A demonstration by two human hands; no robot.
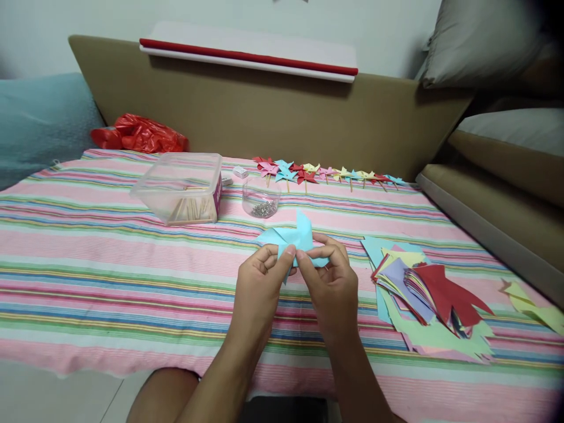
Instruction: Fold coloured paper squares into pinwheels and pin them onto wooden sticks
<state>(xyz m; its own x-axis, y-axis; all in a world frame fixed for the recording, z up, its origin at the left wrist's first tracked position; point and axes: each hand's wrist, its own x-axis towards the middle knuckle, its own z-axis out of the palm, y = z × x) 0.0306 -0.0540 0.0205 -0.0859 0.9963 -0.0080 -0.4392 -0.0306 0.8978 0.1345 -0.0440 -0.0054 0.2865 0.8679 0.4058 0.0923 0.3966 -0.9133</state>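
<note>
Both my hands pinch a light blue paper pinwheel (303,237), held just above the striped cloth. My left hand (263,271) grips its lower left side, thumb pressed near the centre. My right hand (331,276) holds the lower right side, with its thumb tip beside the left one. The blades are folded in toward the middle, and one points up. Whether a pin is at the centre, I cannot tell; my thumbs cover that part. Beyond my hands stands a round clear tub (261,198) with small metal pins in it.
A clear plastic box (176,182) holds wooden sticks (192,210). Finished pinwheels on sticks (304,173) lie in a row at the back. Cut coloured paper (418,288) is piled at the right, near a yellow piece (533,305). A red plastic bag (140,135) lies back left.
</note>
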